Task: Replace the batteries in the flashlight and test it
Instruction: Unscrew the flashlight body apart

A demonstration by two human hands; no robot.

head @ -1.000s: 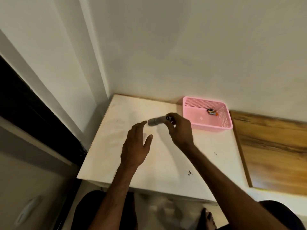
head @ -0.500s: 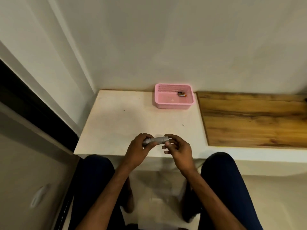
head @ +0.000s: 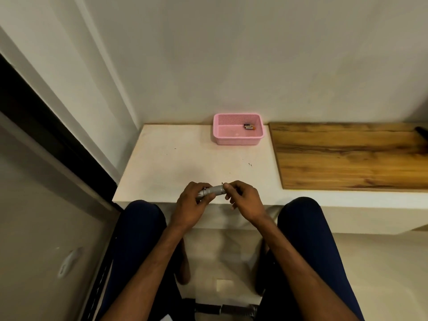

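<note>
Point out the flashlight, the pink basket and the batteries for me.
flashlight (head: 214,190), head view, on its grey barrel between the two hands.
pink basket (head: 236,140), head view, on its near front wall.
batteries (head: 249,127), head view, on the dark cells inside the basket.

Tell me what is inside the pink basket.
The pink basket on the white table holds a few small batteries, lying together near its back right corner. Their exact number is too small to tell. The rest of its floor looks bare, though the near wall hides the front strip.

surface: white table (head: 176,163) | on it: pink basket (head: 238,139) at rear | beside: wooden board (head: 347,158)
</note>
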